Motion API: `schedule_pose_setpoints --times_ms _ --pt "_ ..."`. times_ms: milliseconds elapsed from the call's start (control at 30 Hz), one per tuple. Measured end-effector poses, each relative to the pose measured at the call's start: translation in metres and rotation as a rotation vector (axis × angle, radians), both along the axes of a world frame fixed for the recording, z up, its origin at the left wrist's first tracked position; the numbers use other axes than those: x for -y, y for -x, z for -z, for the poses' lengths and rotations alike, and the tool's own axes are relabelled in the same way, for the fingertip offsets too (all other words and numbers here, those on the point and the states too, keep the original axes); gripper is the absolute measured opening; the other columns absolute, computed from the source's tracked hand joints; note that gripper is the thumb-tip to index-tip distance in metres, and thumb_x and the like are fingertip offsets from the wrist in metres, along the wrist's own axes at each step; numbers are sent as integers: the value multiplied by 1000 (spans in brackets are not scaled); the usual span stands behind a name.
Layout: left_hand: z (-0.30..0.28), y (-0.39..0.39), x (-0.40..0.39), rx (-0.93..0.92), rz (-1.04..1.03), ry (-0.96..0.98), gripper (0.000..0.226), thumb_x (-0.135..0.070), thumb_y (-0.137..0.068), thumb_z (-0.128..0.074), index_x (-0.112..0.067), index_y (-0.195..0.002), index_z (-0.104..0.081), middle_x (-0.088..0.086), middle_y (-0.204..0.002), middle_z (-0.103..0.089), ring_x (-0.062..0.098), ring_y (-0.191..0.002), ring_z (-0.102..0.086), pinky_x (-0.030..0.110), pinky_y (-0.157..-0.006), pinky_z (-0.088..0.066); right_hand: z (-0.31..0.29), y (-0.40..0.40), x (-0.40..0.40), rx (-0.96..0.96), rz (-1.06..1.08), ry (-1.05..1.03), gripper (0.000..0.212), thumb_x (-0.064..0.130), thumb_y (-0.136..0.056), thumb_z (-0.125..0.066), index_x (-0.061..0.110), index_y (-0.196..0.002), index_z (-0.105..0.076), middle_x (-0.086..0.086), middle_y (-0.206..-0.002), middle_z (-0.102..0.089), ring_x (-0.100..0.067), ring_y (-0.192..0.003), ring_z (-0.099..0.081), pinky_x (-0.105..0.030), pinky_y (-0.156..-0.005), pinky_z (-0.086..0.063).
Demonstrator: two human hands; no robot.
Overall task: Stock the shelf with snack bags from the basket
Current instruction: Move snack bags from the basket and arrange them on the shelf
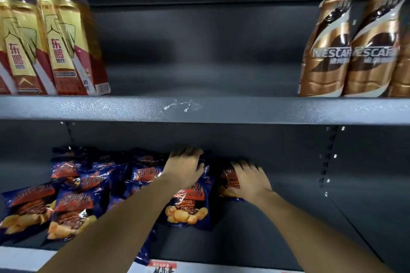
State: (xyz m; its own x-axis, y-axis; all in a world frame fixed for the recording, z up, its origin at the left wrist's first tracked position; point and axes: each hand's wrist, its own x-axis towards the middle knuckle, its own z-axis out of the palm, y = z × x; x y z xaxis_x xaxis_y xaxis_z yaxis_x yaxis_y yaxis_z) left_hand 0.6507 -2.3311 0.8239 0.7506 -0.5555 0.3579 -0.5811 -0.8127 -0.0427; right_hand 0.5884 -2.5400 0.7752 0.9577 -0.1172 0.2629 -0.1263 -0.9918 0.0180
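Note:
Several dark blue snack bags [73, 204] with red and orange print lie and lean on the left half of the lower shelf [255, 235]. My left hand [185, 167] reaches to the back of that shelf, its fingers curled over the top of a snack bag [188, 208] that stands in the middle. Just to the right, my right hand [249, 182] lies over another snack bag [229, 178], with spread fingers on top and the thumb at its side, gripping it. That bag is mostly hidden under the hand. The basket is not in view.
The upper shelf [199, 109] carries yellow-and-red drink bottles [51, 40] at the left and brown coffee bottles [350, 46] at the right, with a gap between them. A price label strip [163, 267] runs along the lower shelf's front edge. Slotted uprights [328, 162] line the back panel at the right.

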Motion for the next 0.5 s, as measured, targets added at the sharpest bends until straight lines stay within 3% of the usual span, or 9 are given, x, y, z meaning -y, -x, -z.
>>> schedule_pose_setpoints --times_ms 100,200,367,500 --pt "1 -3 -12 13 -41 -10 42 -41 -96 -42 -23 -134 -44 2 -135 -50 26 -125 -46 39 -105 -34 8 -16 2 -24 -14 -24 100 73 -78 -57 21 -154 -19 -4 -160 -22 -26 -149 -15 -43 -118 -21" --pt "3 -5 -26 -10 -95 -7 41 -40 -96 -43 -24 -133 -45 2 -132 -52 25 -122 -49 39 -101 -37 15 -26 2 -44 -12 15 101 75 -77 -55 23 -155 -16 -3 -158 -24 -30 -148 -13 -51 -118 -18" --pt "10 0 -41 -47 -150 -6 44 -40 -97 -43 -24 -138 -43 0 -138 -49 24 -127 -45 41 -107 -33 15 -18 -3 -63 26 -1 89 61 -84 -61 23 -153 -20 -3 -147 -36 -29 -138 -29 -50 -106 -35" --pt "7 13 -38 -59 -151 -4 45 -39 -97 -43 -23 -139 -42 1 -139 -49 24 -128 -44 42 -107 -32 14 1 3 0 49 -24 78 53 -89 -61 25 -150 -22 1 -145 -37 -25 -135 -32 -46 -103 -38"
